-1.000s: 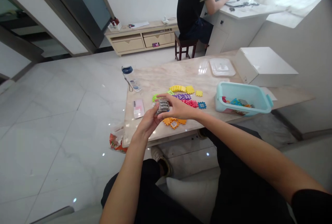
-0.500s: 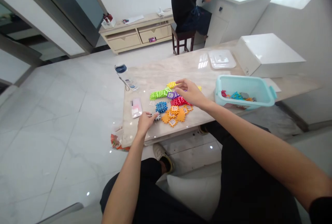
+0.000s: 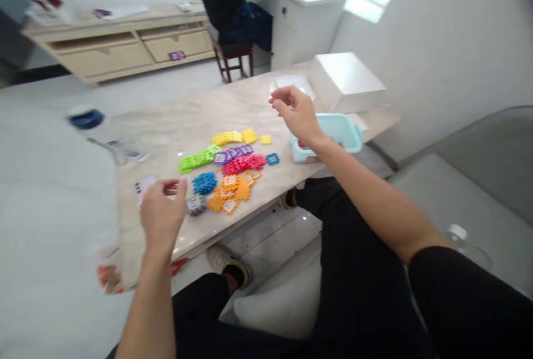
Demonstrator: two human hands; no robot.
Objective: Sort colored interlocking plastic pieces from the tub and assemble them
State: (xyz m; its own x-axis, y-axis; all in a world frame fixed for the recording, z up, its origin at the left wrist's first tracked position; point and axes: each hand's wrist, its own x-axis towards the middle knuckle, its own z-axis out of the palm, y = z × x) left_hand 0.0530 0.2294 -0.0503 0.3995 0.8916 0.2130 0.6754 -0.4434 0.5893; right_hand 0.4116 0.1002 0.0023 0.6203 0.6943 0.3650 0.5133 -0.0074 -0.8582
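My left hand [image 3: 161, 212] is above the table's left side, beside the grey stack of toothed plastic tiles [image 3: 196, 205]. Its thumb and fingers are curled together; a whitish patch shows at the tips, too blurred to identify. My right hand [image 3: 296, 112] hovers in front of the turquoise bin [image 3: 322, 155], fingers loosely bent, thumb apart, holding nothing visible. Between my hands lie colour-sorted interlocking tiles: blue [image 3: 204, 183], orange [image 3: 242, 188], red [image 3: 238, 166], purple [image 3: 233, 153], green [image 3: 195, 160] and yellow [image 3: 227, 137]. A single teal tile [image 3: 272, 158] lies beside the red row.
A white box [image 3: 348, 73] and a clear lid [image 3: 293, 82] stand at the table's far right. A water bottle [image 3: 125, 149] and a phone [image 3: 145, 184] are at the left edge. Across the room, a person [image 3: 220, 1] sits on a stool at a white desk.
The view has swung right. My left hand has come off the grey tiles and risen. My right hand has moved from over the purple and red tiles toward the bin, uncovering them and the teal tile.
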